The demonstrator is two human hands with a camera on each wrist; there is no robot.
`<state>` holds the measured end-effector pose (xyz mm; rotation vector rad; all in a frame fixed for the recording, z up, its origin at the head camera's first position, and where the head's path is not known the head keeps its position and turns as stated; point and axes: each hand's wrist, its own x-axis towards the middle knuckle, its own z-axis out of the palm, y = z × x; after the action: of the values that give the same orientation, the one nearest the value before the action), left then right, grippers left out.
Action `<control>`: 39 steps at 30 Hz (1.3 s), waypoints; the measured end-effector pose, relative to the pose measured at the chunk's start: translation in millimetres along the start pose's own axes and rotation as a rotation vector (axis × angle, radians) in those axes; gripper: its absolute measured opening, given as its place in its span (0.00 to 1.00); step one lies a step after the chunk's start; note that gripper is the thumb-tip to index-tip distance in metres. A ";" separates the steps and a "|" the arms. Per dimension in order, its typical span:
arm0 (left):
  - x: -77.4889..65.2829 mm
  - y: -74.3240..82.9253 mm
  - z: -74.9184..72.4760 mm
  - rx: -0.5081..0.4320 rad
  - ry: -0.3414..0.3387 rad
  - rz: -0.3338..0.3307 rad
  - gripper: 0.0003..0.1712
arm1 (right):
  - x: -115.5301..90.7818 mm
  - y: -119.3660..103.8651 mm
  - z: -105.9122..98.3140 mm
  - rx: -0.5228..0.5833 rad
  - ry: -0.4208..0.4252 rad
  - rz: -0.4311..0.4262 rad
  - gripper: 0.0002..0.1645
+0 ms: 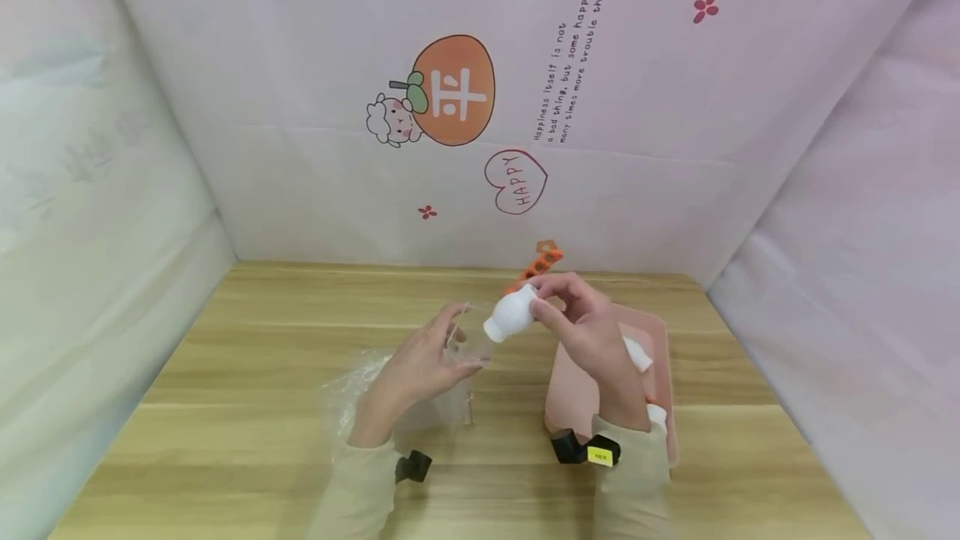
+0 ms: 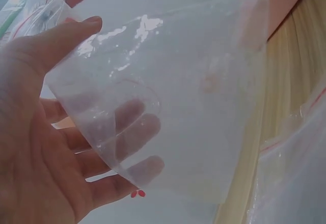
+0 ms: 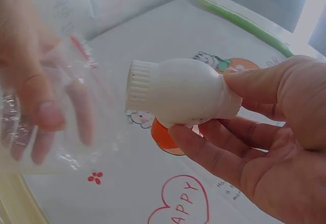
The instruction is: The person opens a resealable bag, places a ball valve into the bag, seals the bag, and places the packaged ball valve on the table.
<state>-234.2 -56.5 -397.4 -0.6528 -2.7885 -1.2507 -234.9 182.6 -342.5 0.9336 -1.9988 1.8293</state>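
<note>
My left hand [image 1: 416, 369] holds a clear plastic zip bag [image 2: 193, 91], its thumb on the near side and its fingers showing through the film. The bag hangs above the table, its mouth edge toward my right hand. My right hand [image 1: 592, 336] pinches a small white plastic bottle [image 3: 183, 89] between thumb and fingers. It has a round body, and its ribbed end points left toward the bag. In the head view the bottle is tilted, its lower end right beside the bag's edge.
A pink tray [image 1: 570, 402] lies under my right forearm, with white pieces [image 1: 637, 354] in it. More clear plastic bags [image 1: 356, 386] lie on the wooden table beneath my left hand. Behind my right hand is an orange strip with dark holes [image 1: 542, 263], near the printed back cloth.
</note>
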 end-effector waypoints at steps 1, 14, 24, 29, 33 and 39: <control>-1.1 0.3 -1.4 -0.014 -0.004 -0.007 0.45 | 1.7 0.2 4.6 -0.018 -0.011 -0.001 0.06; -5.9 6.8 -10.3 -0.091 -0.045 -0.010 0.39 | 6.5 1.1 24.7 -0.120 -0.132 -0.025 0.07; -5.9 6.7 -7.7 -0.203 -0.080 -0.018 0.40 | 1.1 -9.1 35.1 -0.323 -0.161 0.006 0.08; -7.7 9.7 -8.5 -0.222 -0.101 -0.010 0.40 | -0.4 -11.8 36.9 -0.355 -0.181 -0.021 0.09; -7.7 11.8 -11.3 -0.232 -0.081 -0.018 0.40 | 2.7 -12.0 39.7 -0.356 -0.208 -0.068 0.09; -9.6 13.4 -14.1 -0.254 -0.069 -0.026 0.41 | 1.6 -12.6 41.1 -0.332 -0.225 -0.092 0.10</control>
<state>-222.4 -62.1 -380.0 -0.6845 -2.7239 -1.6354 -219.3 142.8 -338.3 1.1430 -2.2575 1.3368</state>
